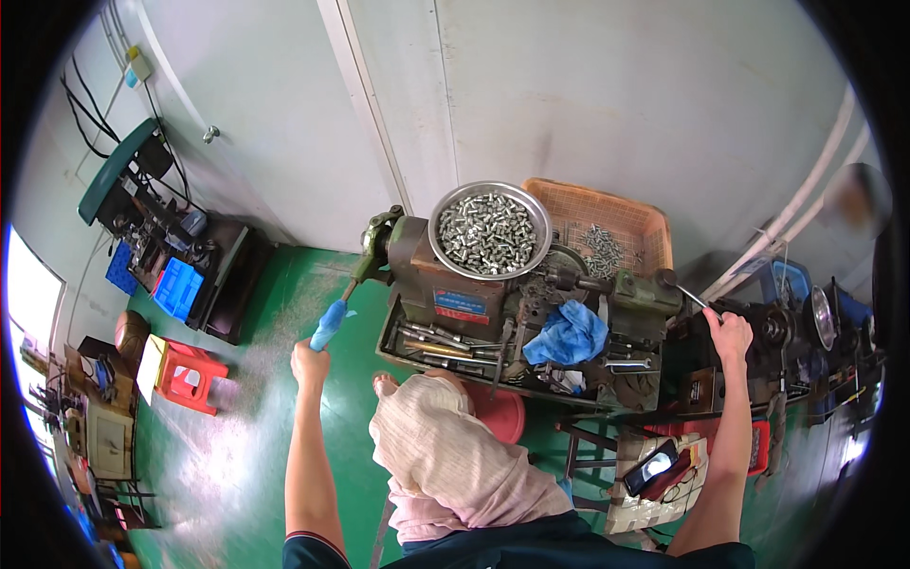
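Note:
A small green-grey bench lathe [412,256] stands in front of me. My left hand [310,364] is closed round the blue-wrapped lever handle [329,324] at its left end. On the far right side, the fingers of my right hand [730,337] grip a thin metal lever [690,296] that runs to the lathe's right end. A round steel bowl [436,248] full of small shiny metal parts sits on top of the machine. Behind it, an orange plastic basket [654,223] holds more loose metal parts. A crumpled blue cloth [569,334] lies on the machine's front.
Long tools [436,349] and a wrench [627,363] lie in the lathe's tray. A red bucket [500,417] stands underneath. At right is a chair [630,507] with a phone [652,468] on it. A red stool [190,375] and another machine [142,190] are at left.

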`<action>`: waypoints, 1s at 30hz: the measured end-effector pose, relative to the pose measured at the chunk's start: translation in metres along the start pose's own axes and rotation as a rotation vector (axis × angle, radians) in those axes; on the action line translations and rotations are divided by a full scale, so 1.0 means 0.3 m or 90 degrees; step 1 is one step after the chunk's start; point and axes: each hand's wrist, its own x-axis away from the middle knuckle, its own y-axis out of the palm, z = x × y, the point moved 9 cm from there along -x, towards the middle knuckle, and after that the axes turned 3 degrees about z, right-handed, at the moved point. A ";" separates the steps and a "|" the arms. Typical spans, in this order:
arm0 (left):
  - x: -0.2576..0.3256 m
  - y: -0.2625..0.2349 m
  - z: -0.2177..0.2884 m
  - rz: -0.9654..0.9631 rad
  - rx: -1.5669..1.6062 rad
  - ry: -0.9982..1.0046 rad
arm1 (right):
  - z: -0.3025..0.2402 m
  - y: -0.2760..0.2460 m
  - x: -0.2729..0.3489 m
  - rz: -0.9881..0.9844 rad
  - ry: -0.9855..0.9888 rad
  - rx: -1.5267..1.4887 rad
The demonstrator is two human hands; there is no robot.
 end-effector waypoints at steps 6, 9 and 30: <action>-0.003 0.006 -0.010 0.002 0.010 -0.005 | -0.005 -0.004 0.008 -0.032 0.020 0.007; -0.009 0.012 -0.018 0.007 0.015 0.001 | -0.006 -0.011 0.014 -0.015 0.021 0.009; -0.012 0.015 -0.017 -0.024 0.017 0.016 | -0.050 -0.022 -0.108 0.224 0.064 0.046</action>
